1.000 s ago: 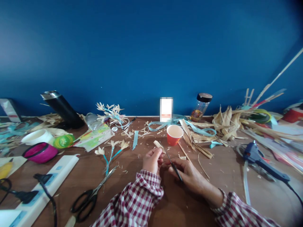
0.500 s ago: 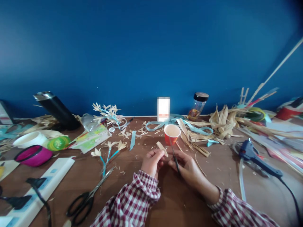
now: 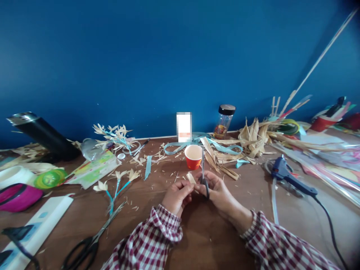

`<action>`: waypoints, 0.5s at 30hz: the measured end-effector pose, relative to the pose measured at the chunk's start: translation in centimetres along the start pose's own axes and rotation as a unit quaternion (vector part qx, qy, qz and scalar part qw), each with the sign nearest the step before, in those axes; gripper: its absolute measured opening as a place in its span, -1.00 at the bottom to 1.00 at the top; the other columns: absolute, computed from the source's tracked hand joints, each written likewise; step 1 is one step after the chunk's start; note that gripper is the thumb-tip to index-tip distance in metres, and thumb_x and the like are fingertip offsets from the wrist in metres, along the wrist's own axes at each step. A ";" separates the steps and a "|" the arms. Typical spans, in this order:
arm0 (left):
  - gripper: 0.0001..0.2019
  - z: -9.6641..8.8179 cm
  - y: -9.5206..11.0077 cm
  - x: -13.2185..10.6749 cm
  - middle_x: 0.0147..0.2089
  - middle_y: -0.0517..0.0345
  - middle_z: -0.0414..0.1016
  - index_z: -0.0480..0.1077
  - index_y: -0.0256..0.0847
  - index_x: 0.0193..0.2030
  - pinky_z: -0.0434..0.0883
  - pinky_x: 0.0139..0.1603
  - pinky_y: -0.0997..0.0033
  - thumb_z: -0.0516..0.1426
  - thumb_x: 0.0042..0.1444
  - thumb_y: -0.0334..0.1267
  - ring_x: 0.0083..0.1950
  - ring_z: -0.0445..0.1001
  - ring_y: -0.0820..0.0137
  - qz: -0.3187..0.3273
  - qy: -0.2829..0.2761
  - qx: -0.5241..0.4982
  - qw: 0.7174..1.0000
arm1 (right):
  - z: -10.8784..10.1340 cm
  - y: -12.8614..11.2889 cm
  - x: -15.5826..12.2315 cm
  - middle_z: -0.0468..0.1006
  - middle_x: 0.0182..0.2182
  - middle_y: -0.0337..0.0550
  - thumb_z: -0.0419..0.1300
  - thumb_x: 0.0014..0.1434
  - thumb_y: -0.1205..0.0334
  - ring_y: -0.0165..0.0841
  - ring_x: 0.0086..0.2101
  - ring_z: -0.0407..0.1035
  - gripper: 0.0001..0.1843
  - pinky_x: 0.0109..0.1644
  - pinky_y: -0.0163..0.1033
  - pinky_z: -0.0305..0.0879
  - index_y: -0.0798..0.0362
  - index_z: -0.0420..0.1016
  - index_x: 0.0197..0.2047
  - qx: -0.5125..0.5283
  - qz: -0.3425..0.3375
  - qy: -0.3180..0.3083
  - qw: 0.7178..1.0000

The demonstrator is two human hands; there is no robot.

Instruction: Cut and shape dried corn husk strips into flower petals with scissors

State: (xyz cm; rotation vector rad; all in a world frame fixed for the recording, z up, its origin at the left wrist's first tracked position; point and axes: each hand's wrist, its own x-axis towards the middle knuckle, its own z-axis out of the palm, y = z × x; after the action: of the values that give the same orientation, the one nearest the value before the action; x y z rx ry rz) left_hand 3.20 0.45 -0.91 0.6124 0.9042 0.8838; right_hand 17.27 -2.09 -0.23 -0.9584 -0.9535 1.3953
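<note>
While the left hand (image 3: pixel 176 194) pinches a little husk piece (image 3: pixel 191 177), the right hand (image 3: pixel 218 187) grips small scissors (image 3: pixel 203 170) just beside it.

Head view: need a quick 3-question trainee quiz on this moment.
1. Multiple choice: what does the right hand hold? A) small scissors B) a pen C) a ribbon
2. True or false: the orange cup lies tipped on its side.
3. Short answer: what does the left hand pinch?

Key:
1. A. The blades point up.
2. False. It stands upright just beyond the hands.
3. A pale husk strip, held right beside the scissors.
</note>
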 end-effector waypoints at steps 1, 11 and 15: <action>-0.70 0.0 0.0 0.0 -0.64 0.28 0.40 0.40 -0.29 -0.58 0.23 -0.64 0.68 0.40 -0.38 -0.21 -0.65 0.25 0.66 -0.003 -0.003 -0.008 1.000 | 0.0 0.0 0.0 0.41 -0.50 -0.36 0.44 -0.19 0.25 -0.52 -0.48 0.25 -0.60 -0.41 -0.42 0.17 0.03 0.41 -0.25 0.001 -0.003 0.000 1.000; -0.74 0.6 0.0 -0.2 -0.48 0.14 0.52 0.51 -0.34 -0.48 0.41 -0.57 0.70 0.41 -0.35 -0.31 -0.57 0.39 0.63 -0.038 -0.018 -0.069 0.997 | 0.3 -0.4 -0.1 0.42 -0.54 -0.39 0.43 -0.19 0.26 -0.51 -0.50 0.29 -0.50 -0.42 -0.43 0.20 0.01 0.30 -0.20 -0.042 -0.020 0.032 0.998; -0.78 0.9 0.1 -0.2 -0.57 0.19 0.48 0.52 -0.32 -0.48 0.41 -0.58 0.68 0.40 -0.32 -0.33 -0.58 0.40 0.60 -0.019 0.026 -0.076 0.997 | 0.1 0.4 -0.1 0.46 -0.49 -0.36 0.40 -0.13 0.25 -0.46 -0.46 0.35 -0.49 -0.37 -0.39 0.26 -0.01 0.26 -0.14 -0.111 -0.051 0.052 0.991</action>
State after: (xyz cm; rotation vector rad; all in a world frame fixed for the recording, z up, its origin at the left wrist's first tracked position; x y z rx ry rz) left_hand 3.86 0.25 -0.30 0.4410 0.8826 0.9288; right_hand 17.02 -2.24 -0.57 -1.1210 -1.0786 1.1600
